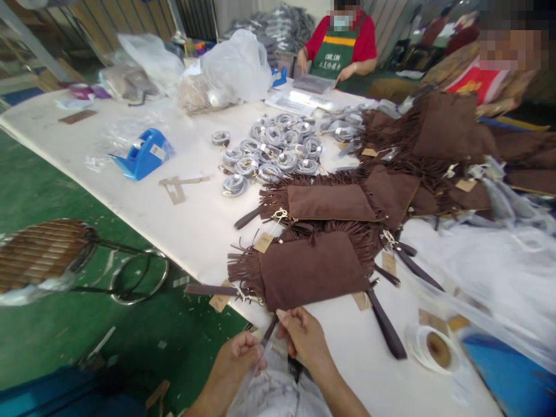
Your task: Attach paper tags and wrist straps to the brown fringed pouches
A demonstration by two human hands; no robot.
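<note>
My left hand (238,364) pinches a dark narrow strap (270,330) at the table's near edge. Something clear, like plastic film, runs along the strap's lower part. My right hand (306,340) is closed at the strap's upper end; its fingertips hide what exactly they grip. Just beyond the fingers lies a brown fringed bag (313,269), flat on the table. A tan paper tag (221,298) hangs at its left corner, and a brown wrist strap (386,324) extends from its right side. Another fringed bag (330,201) lies behind it.
On the white table (165,217) are coiled grey straps (273,147), a blue tape dispenser (145,153), clear plastic bags (237,66) and a tape roll (434,347). More brown bags (447,127) are piled right. A stool (43,255) stands left. Two people work across the table.
</note>
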